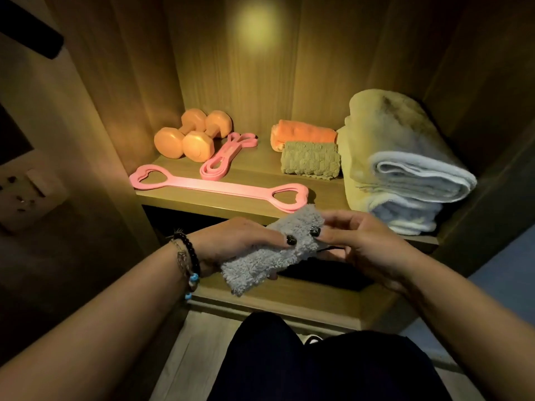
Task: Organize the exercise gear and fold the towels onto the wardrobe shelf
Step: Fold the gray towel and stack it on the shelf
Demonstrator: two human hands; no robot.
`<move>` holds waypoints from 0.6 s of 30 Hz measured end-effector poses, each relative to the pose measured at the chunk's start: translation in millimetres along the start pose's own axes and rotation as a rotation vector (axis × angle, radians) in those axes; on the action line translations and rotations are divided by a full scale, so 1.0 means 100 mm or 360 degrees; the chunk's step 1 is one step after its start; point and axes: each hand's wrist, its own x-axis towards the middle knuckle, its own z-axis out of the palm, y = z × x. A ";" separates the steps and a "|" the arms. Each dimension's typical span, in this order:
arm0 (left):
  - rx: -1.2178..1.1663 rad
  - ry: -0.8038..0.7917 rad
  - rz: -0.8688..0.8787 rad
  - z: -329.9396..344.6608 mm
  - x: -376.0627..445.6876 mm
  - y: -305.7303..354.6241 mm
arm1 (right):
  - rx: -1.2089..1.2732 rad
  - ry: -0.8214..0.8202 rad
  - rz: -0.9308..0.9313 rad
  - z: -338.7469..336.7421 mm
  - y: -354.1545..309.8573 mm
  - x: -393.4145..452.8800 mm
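A small fluffy grey towel (269, 253) is held folded in front of the wardrobe shelf (231, 208). My left hand (231, 241) grips its left side with the thumb on top, and my right hand (362, 244) pinches its right end. On the shelf lie two orange dumbbells (191, 134), a folded pink resistance band (223, 157) and a flat pink band with heart-shaped ends (214, 188). Further right sit a folded orange towel (304, 134) and a folded olive towel (309, 160).
A tall stack of large folded cream and white towels (402, 169) fills the shelf's right side. Wooden wardrobe walls (121, 96) close in left and right. A lower ledge (289, 299) runs beneath my hands, with my dark-clad knees below.
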 end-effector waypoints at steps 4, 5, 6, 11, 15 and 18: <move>-0.0531 0.0054 0.0053 -0.21 0.24 0.14 | -0.0190 0.0356 -0.0162 -0.22 -0.42 0.32; -0.0780 0.0118 0.0068 -0.25 0.32 0.22 | -0.0172 0.0415 -0.0156 -0.27 -0.55 0.41; -0.1019 0.0222 0.0076 -0.31 0.44 0.29 | -0.0142 0.0454 -0.0131 -0.31 -0.68 0.52; -0.1256 0.0722 0.0319 -0.47 1.24 0.90 | -0.0546 0.0575 -0.0091 -0.59 -1.26 1.27; -0.1065 0.1125 0.0338 -0.66 1.93 1.00 | -0.0725 0.0593 -0.0228 -0.83 -1.34 1.82; -0.0481 0.1240 0.0130 -0.73 2.25 1.03 | -0.0960 0.0342 -0.0116 -0.89 -1.30 2.16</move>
